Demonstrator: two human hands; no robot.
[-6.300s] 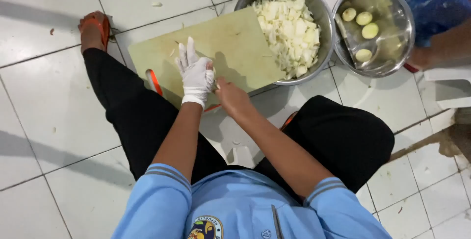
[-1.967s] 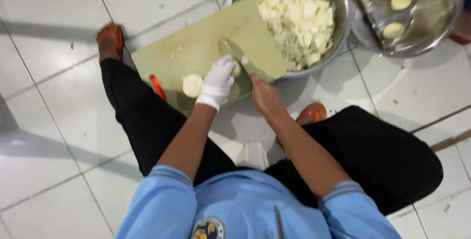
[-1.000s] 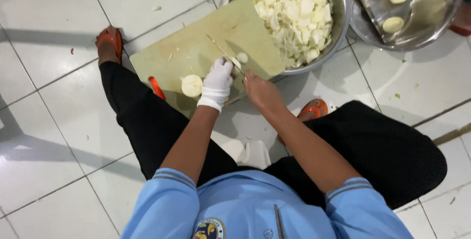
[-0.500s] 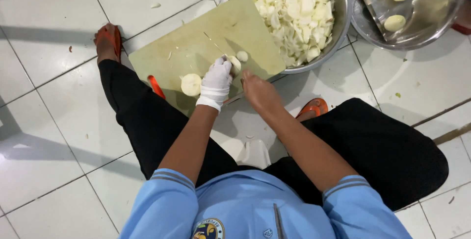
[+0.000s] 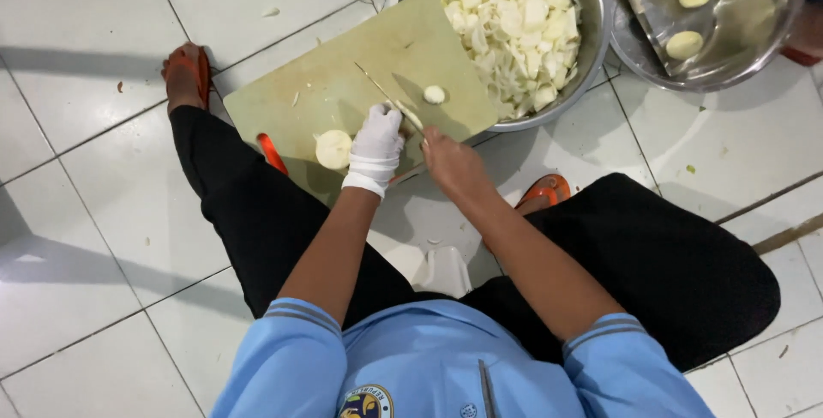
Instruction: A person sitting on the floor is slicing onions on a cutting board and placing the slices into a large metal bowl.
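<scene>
Lay near the middle of the pale green cutting board (image 5: 343,84), pinned under gloved fingers: a peeled onion piece (image 5: 410,114), mostly hidden, only a pale sliver showing. Was pressed down by the left hand (image 5: 375,145) in a white glove, fingers curled over it. Was met from the right by a thin-bladed knife (image 5: 387,96), blade slanting up and to the left across the board, edge against the piece. Was gripped at the handle by the bare right hand (image 5: 450,161), closed tight around it, handle itself out of sight inside the fist.

Sat just to the left of the glove, flat side up: a rounded onion half (image 5: 333,149). Lay just beyond the blade, apart from it: a small cut slice (image 5: 435,94).

Rested on the white tiled floor (image 5: 77,212), tilted across the view, between two legs in black trousers (image 5: 257,221). Touched at its far right corner a big steel bowl (image 5: 591,15) heaped with chopped onion (image 5: 514,24). Stood just beside that, to the right: a second steel bowl (image 5: 771,24) holding peeled whole onions (image 5: 686,44) and a flat metal tool, too unclear to tell which kind.

Showed at the edges: an orange sandal (image 5: 190,66) by the board's left corner, another (image 5: 545,191) below the right hand.
</scene>
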